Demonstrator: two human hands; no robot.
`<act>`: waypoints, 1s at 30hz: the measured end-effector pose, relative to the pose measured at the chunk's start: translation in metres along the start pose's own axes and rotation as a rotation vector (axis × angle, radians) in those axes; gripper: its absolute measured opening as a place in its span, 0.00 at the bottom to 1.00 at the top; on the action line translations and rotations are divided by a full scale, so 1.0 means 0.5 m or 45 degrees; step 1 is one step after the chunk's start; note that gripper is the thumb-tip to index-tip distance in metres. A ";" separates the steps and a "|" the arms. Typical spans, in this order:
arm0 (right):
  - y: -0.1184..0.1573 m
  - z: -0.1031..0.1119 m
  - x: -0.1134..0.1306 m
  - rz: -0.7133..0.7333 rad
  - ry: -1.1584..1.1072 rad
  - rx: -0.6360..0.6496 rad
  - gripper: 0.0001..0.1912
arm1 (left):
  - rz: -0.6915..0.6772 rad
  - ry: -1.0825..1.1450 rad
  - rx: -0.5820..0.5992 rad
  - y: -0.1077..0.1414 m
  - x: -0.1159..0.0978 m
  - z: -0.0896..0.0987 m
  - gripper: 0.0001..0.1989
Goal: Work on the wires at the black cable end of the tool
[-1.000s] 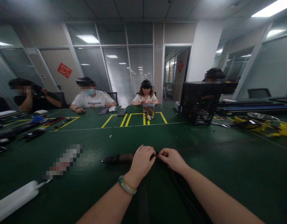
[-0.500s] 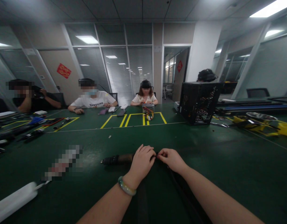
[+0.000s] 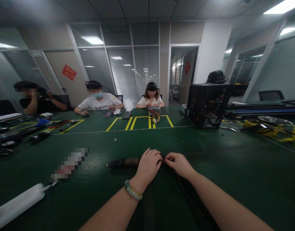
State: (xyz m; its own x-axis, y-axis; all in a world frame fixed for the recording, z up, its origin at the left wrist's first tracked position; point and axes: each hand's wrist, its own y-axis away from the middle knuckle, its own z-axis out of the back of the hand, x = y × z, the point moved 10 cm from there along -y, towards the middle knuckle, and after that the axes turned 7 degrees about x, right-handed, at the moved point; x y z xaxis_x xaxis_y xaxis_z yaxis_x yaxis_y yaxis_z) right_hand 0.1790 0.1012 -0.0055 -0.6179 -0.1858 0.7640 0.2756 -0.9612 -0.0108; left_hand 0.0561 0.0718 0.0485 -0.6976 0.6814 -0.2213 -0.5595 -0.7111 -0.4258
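Two grips: our left hand [image 3: 149, 164] clamped on the dark tool [image 3: 123, 163], right hand [image 3: 179, 165] pinched at its tail; tugging risked slippage.

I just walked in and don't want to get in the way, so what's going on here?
Someone's left hand covers the rear end of a dark cylindrical tool lying on the green table. Their right hand pinches at something small beside the left fingers, too dark to make out. Across the table, another person has both hands at a grey box with coloured wires.
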 end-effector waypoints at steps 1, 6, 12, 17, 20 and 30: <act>0.000 -0.001 0.002 0.002 0.003 0.004 0.11 | 0.000 0.001 0.000 0.001 0.000 0.000 0.05; 0.004 -0.001 0.005 -0.007 -0.009 0.031 0.11 | 0.056 0.013 -0.025 0.005 0.002 0.011 0.08; 0.003 -0.006 -0.003 -0.027 -0.006 0.083 0.13 | 0.043 0.006 0.014 0.005 0.002 0.013 0.04; 0.001 -0.010 -0.003 -0.001 -0.016 0.074 0.13 | 0.037 0.000 0.021 0.005 0.004 0.009 0.04; 0.000 -0.013 -0.007 -0.020 -0.029 0.086 0.14 | 0.046 -0.003 0.019 0.005 0.006 0.007 0.05; 0.000 -0.010 -0.004 -0.024 0.004 0.085 0.13 | 0.098 0.040 0.028 0.006 0.008 0.013 0.06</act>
State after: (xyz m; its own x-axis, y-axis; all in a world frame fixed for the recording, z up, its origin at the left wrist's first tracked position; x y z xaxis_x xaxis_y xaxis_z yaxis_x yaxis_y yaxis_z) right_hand 0.1767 0.1008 -0.0103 -0.6256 -0.1681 0.7619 0.3121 -0.9489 0.0469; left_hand 0.0487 0.0715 0.0520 -0.7244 0.6298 -0.2803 -0.5150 -0.7647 -0.3873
